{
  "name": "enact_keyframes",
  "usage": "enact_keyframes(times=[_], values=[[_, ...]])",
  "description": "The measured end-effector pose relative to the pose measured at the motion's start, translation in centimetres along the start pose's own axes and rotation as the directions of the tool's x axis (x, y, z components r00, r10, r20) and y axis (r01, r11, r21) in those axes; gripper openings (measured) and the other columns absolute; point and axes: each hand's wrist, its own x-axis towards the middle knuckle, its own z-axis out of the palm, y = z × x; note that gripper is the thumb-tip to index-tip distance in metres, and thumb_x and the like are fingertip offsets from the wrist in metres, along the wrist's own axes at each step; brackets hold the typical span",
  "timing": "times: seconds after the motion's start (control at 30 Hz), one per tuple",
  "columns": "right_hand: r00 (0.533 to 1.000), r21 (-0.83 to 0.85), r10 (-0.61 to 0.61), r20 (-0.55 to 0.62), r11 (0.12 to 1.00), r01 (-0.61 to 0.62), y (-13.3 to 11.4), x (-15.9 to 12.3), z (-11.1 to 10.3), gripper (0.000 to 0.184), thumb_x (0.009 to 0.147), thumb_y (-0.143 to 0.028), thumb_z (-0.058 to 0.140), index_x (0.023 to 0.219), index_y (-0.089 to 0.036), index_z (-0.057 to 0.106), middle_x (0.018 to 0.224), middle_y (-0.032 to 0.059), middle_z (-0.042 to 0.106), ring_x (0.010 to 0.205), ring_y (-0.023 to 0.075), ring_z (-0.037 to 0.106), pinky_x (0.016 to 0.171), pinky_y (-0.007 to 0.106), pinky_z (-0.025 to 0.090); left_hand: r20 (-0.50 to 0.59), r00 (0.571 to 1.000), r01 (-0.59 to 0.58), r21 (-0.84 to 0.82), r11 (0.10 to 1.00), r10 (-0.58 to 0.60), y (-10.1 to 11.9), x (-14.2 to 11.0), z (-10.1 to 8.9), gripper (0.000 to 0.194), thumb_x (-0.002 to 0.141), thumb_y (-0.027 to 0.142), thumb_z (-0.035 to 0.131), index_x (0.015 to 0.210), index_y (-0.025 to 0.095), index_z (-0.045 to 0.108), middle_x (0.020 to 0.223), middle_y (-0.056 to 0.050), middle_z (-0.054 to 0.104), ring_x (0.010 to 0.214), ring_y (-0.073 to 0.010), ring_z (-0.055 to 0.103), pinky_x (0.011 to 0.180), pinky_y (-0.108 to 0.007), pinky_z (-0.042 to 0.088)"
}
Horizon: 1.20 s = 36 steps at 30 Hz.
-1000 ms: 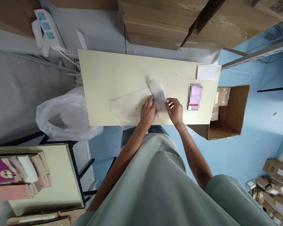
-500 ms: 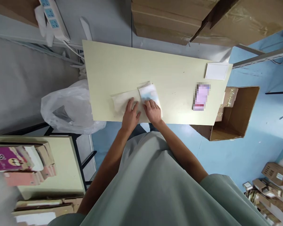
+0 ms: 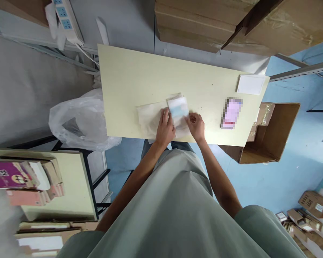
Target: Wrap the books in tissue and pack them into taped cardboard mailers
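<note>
Head view: left hand (image 3: pixel 165 130) is open, palm down on a pale sheet (image 3: pixel 150 116), fingertips at the left edge of a white piece (image 3: pixel 179 107) with a light blue patch. Right hand (image 3: pixel 196 125) has curled fingers, thumb side at the piece's right edge; can't tell if it's pinching. Can't tell either whether the piece is separate or part of the sheet.

Sheet lies at the near edge of the cream table (image 3: pixel 129 79), mostly left of the piece, creased and thin. Piece sits between the hands, tilted slightly, far end clear of the fingers.

Right of the right hand, well apart: phone (image 3: pixel 232 114), display pixelated. White card (image 3: pixel 251 84) is beyond it, at the table's far right corner.

Off the right end: open carton (image 3: pixel 269 141), taped boxes (image 3: pixel 266 114) inside. Off the left end: clear plastic bag (image 3: pixel 80 123), mouth open. Power strip (image 3: pixel 70 25) up left, cable running toward the table. Big cartons (image 3: pixel 188 27) past the far edge. Lower left, side table (image 3: pixel 75 179) with books (image 3: pixel 9 174) on it. More boxes (image 3: pixel 316 204) lower right.
</note>
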Motion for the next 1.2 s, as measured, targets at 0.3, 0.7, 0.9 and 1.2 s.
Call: enact_keyframes(times=[0.3, 0.7, 0.9, 1.2], values=[[0.974, -0.120, -0.021, -0.225, 0.993, -0.006, -0.3, 0.5, -6.2, 0.025, 0.102, -0.039, 0.060, 0.116, -0.022, 0.072, 0.112, 0.0102, 0.071, 0.087, 0.0210, 0.068, 0.080, 0.037, 0.059, 0.131, 0.991, -0.053, 0.122, 0.991, 0.037, 6.5, 4.5, 2.1, 0.064, 0.098, 0.010, 0.048, 0.162, 0.010, 0.047, 0.175, -0.021, 0.040, 0.168, -0.0380, 0.027, 0.134, -0.059, 0.036], [0.974, -0.345, -0.167, 0.156, 0.914, 0.212, -5.3, -3.1, 0.0, 0.030, 0.107, -0.019, 0.050, 0.127, -0.025, 0.071, 0.123, 0.0107, 0.070, 0.105, 0.0241, 0.069, 0.083, 0.033, 0.058, 0.025, 0.996, 0.087, 0.073, 0.994, -0.089, -1.0, -1.6, -2.2, 0.069, 0.101, 0.021, 0.061, 0.165, 0.016, 0.039, 0.177, -0.020, 0.035, 0.167, -0.0340, 0.030, 0.136, -0.056, 0.033], [0.965, -0.365, -0.126, 0.229, 0.908, 0.205, -3.9, -3.1, 4.6, 0.025, 0.112, -0.027, 0.050, 0.131, -0.023, 0.067, 0.127, 0.0160, 0.066, 0.119, 0.0303, 0.063, 0.095, 0.041, 0.057, -0.017, 0.992, 0.128, 0.022, 0.992, -0.127, -0.8, -2.0, -1.7, 0.062, 0.102, 0.023, 0.061, 0.161, 0.022, 0.043, 0.176, -0.018, 0.038, 0.166, -0.0346, 0.032, 0.135, -0.058, 0.034], [0.994, -0.341, -0.102, 0.030, 0.934, 0.106, -1.3, -1.1, -0.6, 0.028, 0.107, -0.036, 0.061, 0.131, -0.023, 0.065, 0.132, 0.0164, 0.063, 0.122, 0.0326, 0.061, 0.090, 0.044, 0.060, -0.149, 0.836, 0.452, -0.362, 0.816, -0.529, 0.5, -2.1, 0.0, 0.073, 0.086, 0.024, 0.078, 0.151, 0.021, 0.045, 0.144, -0.018, 0.060, 0.110, -0.0262, 0.073, 0.100, -0.044, 0.061]])
